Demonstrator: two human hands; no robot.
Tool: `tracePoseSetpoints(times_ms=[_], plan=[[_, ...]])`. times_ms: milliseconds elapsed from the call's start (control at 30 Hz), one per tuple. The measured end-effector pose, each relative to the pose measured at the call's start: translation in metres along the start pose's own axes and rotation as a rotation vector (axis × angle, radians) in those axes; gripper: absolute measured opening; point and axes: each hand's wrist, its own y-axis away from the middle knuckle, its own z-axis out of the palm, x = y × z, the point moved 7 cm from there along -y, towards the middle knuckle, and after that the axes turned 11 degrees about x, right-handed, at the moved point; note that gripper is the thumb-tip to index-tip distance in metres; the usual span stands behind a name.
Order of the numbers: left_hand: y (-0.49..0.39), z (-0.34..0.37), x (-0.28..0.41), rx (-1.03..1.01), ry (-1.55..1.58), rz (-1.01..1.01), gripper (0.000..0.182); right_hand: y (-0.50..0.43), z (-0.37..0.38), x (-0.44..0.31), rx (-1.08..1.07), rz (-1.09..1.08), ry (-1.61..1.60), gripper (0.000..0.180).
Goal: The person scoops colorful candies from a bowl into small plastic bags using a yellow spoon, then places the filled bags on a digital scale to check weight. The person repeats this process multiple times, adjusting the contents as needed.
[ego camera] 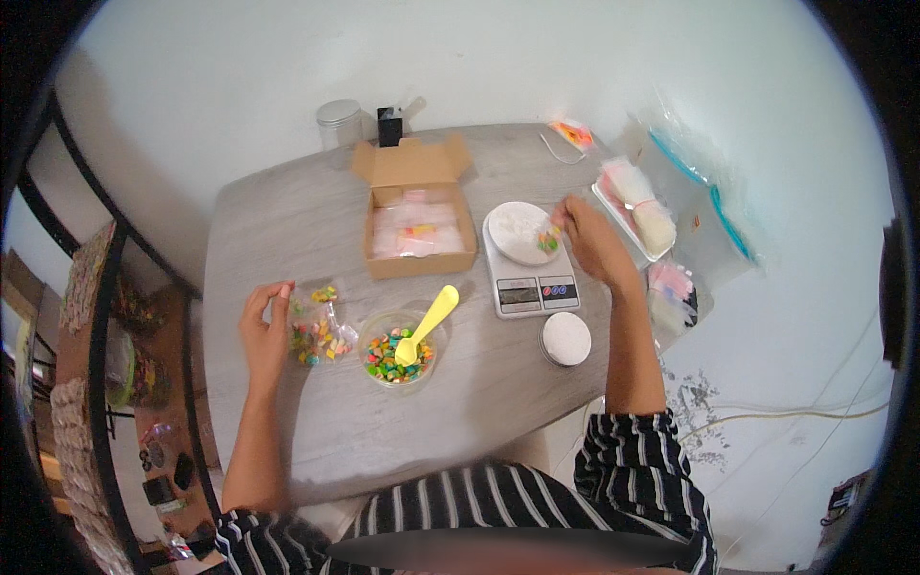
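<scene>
My right hand (pixel 591 237) holds a small clear bag of colourful pieces (pixel 548 239) by its top, over the round plate of a white digital kitchen scale (pixel 532 296). At the left, my left hand (pixel 264 320) has thumb and finger close together beside several small filled bags (pixel 320 334); whether it pinches one is unclear. Between the hands stands a clear tub of small multicoloured pieces (pixel 384 365), with a yellow plastic spoon (pixel 437 311) resting in it. A round white-topped container (pixel 566 339) sits just below the scale.
An open cardboard box (pixel 420 267) holds pink-and-white packets. Behind it stand a lidded clear jar (pixel 339 126) and a black object (pixel 389 128). To the right lie a white tray (pixel 655 257) with bundled clear bags and large blue-edged plastic bags (pixel 679 158). A wall rises behind the table.
</scene>
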Motion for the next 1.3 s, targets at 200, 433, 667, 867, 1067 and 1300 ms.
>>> tracePoseSetpoints(times_ms=[200, 433, 667, 867, 1067, 1300], plan=[[0.0, 0.002, -0.003, 0.007, 0.028, 0.016, 0.018, 0.073, 0.024, 0.025, -0.237, -0.01, -0.014, 0.02], [0.001, 0.005, 0.001, 0.002, -0.02, 0.065, 0.017, 0.1, 0.046, 0.034, -0.328, -0.025, 0.163, 0.034], [0.0, 0.001, -0.001, 0.015, -0.002, 0.023, 0.017, 0.097, 0.051, 0.041, -0.342, 0.01, 0.163, 0.034], [0.001, 0.001, 0.005, 0.002, 0.007, 0.067, 0.017, 0.089, 0.045, 0.051, -0.456, 0.074, 0.061, 0.031], [0.004, 0.005, 0.004, -0.012, 0.01, 0.109, 0.017, 0.035, 0.033, 0.068, -0.28, 0.137, -0.138, 0.027], [0.005, 0.009, 0.006, -0.032, 0.005, 0.126, 0.016, -0.033, 0.07, 0.106, -0.051, 0.162, -0.275, 0.027]])
